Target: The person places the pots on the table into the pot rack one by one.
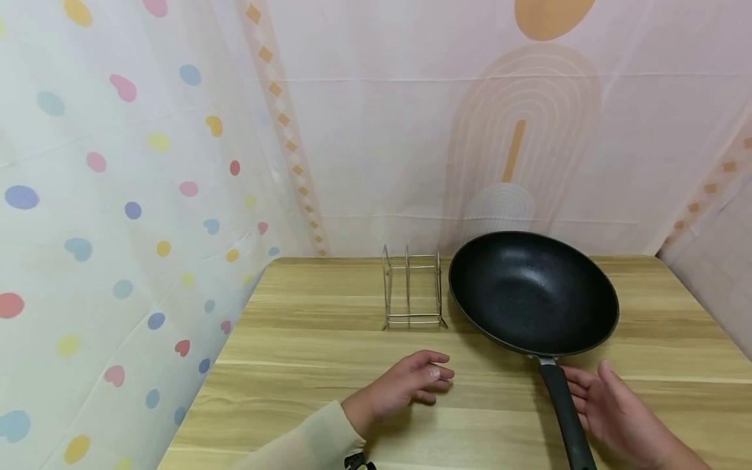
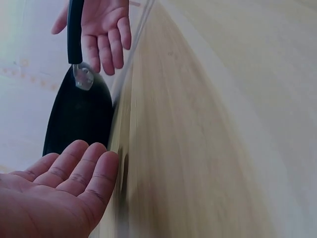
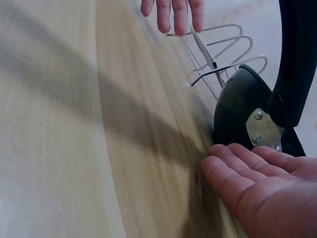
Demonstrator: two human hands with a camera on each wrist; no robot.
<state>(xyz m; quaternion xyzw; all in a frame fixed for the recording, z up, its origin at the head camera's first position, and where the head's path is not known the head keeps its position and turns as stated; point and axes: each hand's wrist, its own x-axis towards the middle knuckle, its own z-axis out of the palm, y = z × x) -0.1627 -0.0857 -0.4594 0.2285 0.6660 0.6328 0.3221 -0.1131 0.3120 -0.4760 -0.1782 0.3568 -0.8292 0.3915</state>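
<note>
A black frying pan (image 1: 531, 294) with a long black handle (image 1: 566, 418) sits on the wooden table, its handle pointing toward the near edge. My right hand (image 1: 623, 418) is just right of the handle, its fingers straight and partly hidden behind it. In the right wrist view its palm (image 3: 277, 193) faces up below the handle; whether it touches the handle I cannot tell. My left hand (image 1: 408, 385) is held over the table left of the handle, fingers loosely extended and holding nothing. A wire rack (image 1: 413, 290) stands left of the pan.
The wooden tabletop (image 1: 305, 365) reaches back to a patterned curtain (image 1: 382, 163). Another curtain with coloured dots (image 1: 135, 261) hangs along the left side. A dark wristwatch (image 1: 358, 461) shows at my left cuff.
</note>
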